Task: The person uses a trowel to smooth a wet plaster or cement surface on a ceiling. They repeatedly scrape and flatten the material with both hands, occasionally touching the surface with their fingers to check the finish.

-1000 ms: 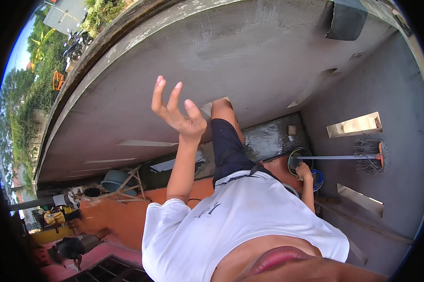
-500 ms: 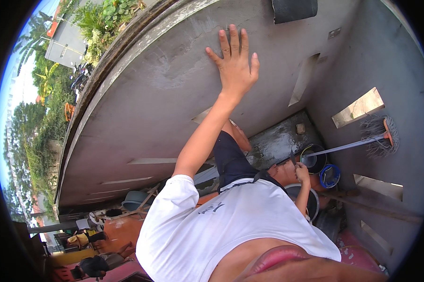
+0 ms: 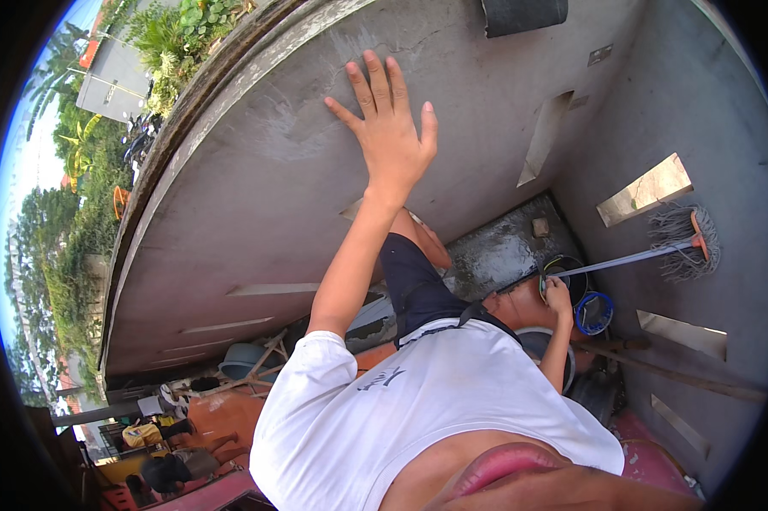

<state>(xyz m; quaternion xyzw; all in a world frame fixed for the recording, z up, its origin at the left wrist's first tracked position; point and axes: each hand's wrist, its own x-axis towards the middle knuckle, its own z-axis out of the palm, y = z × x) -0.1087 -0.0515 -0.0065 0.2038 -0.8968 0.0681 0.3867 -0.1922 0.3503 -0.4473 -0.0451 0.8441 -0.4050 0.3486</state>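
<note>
My left hand [image 3: 388, 128] is spread open against the grey plastered wall [image 3: 256, 196], palm toward it, over a cracked, pale-scuffed patch. My right hand [image 3: 557, 294] is low on the right with fingers closed on what looks like a small dark hand tool, partly hidden. It is beside a black bucket [image 3: 578, 268] and the shaft of a mop [image 3: 622, 258], whose stringy head [image 3: 682, 243] is against the side wall. A blue-rimmed bucket [image 3: 595, 329] stands just behind. My bent leg [image 3: 414, 260] reaches toward a slot in the wall.
A wet concrete ledge [image 3: 494, 251] runs along the wall foot. A grey tub [image 3: 239, 362], wooden frame [image 3: 264, 356] and pole [image 3: 682, 375] are around me. A dark sheet [image 3: 524, 15] hangs from the wall top. A bent-over person [image 3: 166, 468] is at lower left; plants are beyond the wall.
My left hand has gone from raised with curled fingers to spread on the wall, then shifted slightly left. My right hand still grips its item and has risen slightly since a half second ago.
</note>
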